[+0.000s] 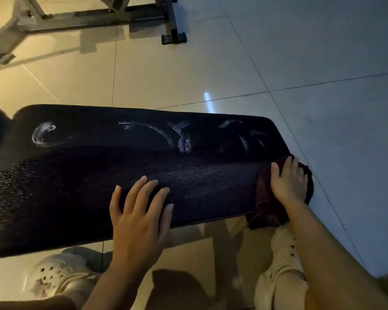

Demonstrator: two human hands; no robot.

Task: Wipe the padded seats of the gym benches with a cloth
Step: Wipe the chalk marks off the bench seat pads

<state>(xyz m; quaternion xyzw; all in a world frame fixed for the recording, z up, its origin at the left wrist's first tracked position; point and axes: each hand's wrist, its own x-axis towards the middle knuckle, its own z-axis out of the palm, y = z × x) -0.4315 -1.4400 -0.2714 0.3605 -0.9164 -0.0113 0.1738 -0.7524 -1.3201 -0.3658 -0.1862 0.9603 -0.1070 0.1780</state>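
A long black padded bench seat stretches across the view, with whitish smear marks along its far side. My left hand rests flat on the near edge of the pad, fingers spread and straight. A dark reddish-brown cloth is draped over the pad's right end and hangs down past its edge. My right hand presses on top of this cloth with fingers extended over it.
Pale floor tiles surround the bench. A grey metal frame of another gym machine stands at the far left, with a black foot. My two light shoes stand under the near edge of the bench.
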